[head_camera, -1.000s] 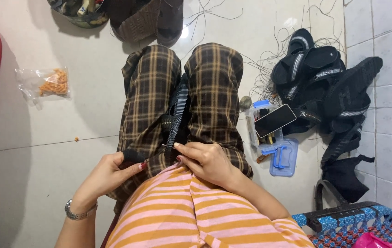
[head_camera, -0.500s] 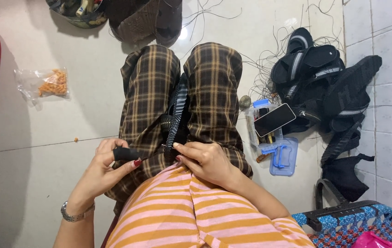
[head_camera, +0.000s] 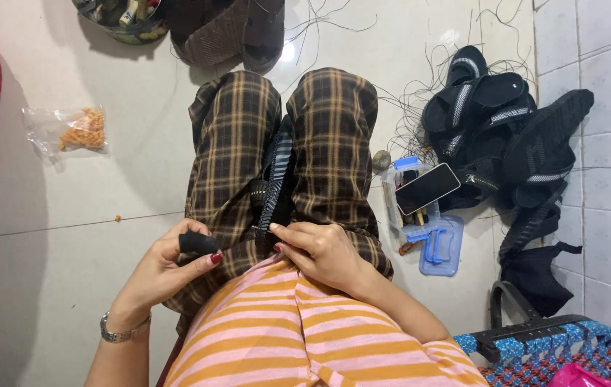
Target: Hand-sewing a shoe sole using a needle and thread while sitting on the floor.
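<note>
I sit on the floor with my legs in brown plaid trousers (head_camera: 234, 136) stretched out. A black ribbed strap piece (head_camera: 277, 179) lies between my thighs. My right hand (head_camera: 320, 251) rests on its near end and pinches it with the fingertips. My left hand (head_camera: 165, 269), with a metal watch on the wrist, grips a small black cylindrical tool (head_camera: 196, 242) beside my left thigh. The tool's tip is hidden by my fingers.
A pile of black striped sandal uppers (head_camera: 499, 122) lies right, by the tiled wall. A phone (head_camera: 427, 188) sits on a clear box, with a blue lid (head_camera: 443, 245) nearby. Thin threads (head_camera: 406, 107), a snack bag (head_camera: 69, 130) and a woven basket (head_camera: 549, 347) are around.
My left hand shifted slightly and turned the black tool in its fingers beside the thigh. My right hand stayed on the strap.
</note>
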